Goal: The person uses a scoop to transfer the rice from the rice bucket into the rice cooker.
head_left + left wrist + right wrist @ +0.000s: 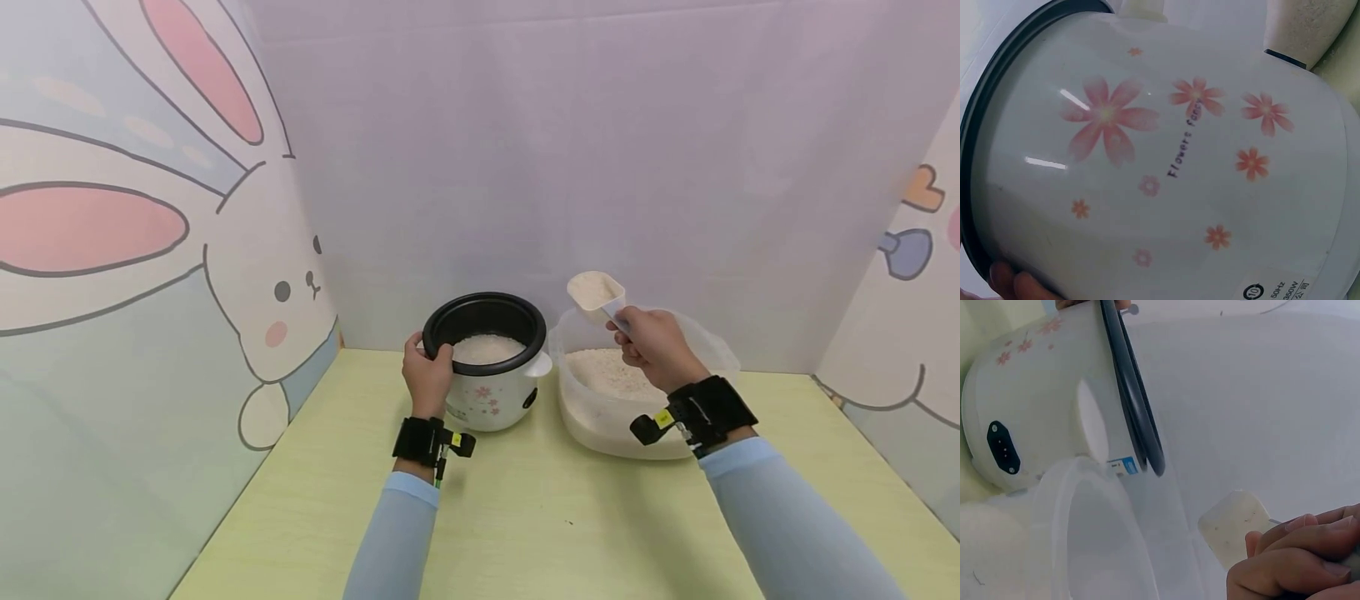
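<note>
A white rice cooker (480, 404) with pink flowers and a black rim stands lidless, white rice (489, 349) in its dark pot. My left hand (427, 379) grips the cooker's left side, thumb over the rim. Up and to the right, my right hand (660, 346) holds a white scoop (597, 292) by its handle, level with rice heaped in it. The scoop is above the back left of a translucent tub (592, 429) that holds a lot of rice (611, 372). In the right wrist view the scoop's underside (1233, 525) shows beyond curled fingers.
Cooker and tub stand side by side near the back of a pale yellow-green table (517, 533), close to a plain light curtain (525, 167). A panel with a cartoon rabbit (262, 292) borders the left, another printed panel (892, 317) the right. The cooker's socket (1004, 448) faces the tub.
</note>
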The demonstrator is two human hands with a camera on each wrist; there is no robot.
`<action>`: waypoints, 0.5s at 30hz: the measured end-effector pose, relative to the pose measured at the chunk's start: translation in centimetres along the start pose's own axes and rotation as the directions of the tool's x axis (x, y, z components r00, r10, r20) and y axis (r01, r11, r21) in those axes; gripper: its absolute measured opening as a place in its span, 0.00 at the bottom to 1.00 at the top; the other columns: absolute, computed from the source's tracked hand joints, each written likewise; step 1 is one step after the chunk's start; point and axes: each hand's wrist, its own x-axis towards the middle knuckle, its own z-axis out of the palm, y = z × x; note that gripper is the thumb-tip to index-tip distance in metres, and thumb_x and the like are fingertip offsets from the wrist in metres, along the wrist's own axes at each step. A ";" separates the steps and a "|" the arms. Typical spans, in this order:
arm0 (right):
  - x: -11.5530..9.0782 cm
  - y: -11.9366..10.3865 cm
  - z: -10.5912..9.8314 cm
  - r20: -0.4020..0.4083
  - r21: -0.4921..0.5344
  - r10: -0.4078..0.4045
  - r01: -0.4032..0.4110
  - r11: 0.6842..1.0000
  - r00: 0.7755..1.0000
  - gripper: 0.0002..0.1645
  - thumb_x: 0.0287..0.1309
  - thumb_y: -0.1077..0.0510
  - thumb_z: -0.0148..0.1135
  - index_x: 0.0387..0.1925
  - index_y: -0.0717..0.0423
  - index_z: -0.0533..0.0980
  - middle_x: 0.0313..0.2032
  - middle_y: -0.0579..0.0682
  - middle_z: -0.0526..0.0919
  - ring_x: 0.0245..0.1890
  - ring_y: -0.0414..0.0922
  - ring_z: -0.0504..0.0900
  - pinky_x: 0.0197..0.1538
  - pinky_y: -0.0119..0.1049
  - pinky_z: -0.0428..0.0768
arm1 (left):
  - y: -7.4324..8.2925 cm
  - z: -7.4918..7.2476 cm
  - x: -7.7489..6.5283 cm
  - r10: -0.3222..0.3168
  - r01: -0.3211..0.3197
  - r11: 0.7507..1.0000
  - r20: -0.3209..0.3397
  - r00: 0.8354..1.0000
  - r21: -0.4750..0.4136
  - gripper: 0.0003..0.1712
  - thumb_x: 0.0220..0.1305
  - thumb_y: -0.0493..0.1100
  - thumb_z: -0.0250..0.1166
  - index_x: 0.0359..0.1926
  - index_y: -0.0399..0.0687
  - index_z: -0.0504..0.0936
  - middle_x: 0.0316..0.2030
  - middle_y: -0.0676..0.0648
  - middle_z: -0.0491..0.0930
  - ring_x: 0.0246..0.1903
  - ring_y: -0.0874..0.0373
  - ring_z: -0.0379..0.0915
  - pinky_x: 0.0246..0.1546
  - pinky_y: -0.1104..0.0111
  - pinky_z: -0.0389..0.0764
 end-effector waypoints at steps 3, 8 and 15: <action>-0.1 -0.4 1.0 0.005 0.008 -0.007 0.007 1.000 1.000 0.28 0.80 0.52 0.37 0.64 0.74 0.61 0.29 0.46 0.67 0.20 0.37 0.54 0.28 0.35 0.58 | 0.0 0.0 0.0 -0.002 0.002 1.000 0.001 1.000 -0.001 0.35 0.63 0.41 0.62 0.71 0.39 0.68 0.30 0.47 0.68 0.28 0.55 0.65 0.28 0.66 0.68; 0.0 -0.7 2.5 0.009 0.000 -0.029 0.029 1.000 1.000 0.25 0.78 0.55 0.38 0.59 0.74 0.65 0.27 0.46 0.67 0.20 0.37 0.54 0.28 0.36 0.57 | 0.1 -0.1 -0.1 -0.003 0.003 1.000 0.003 1.000 -0.003 0.35 0.63 0.41 0.61 0.71 0.39 0.68 0.30 0.47 0.68 0.28 0.55 0.65 0.28 0.66 0.67; 0.3 -0.4 4.6 0.023 -0.049 -0.040 0.041 0.998 0.999 0.23 0.77 0.56 0.38 0.56 0.72 0.69 0.28 0.49 0.65 0.22 0.40 0.52 0.33 0.42 0.58 | 0.2 -0.1 -0.2 -0.006 0.006 1.000 -0.003 1.000 0.004 0.34 0.63 0.41 0.61 0.71 0.39 0.69 0.31 0.47 0.68 0.28 0.55 0.65 0.27 0.67 0.68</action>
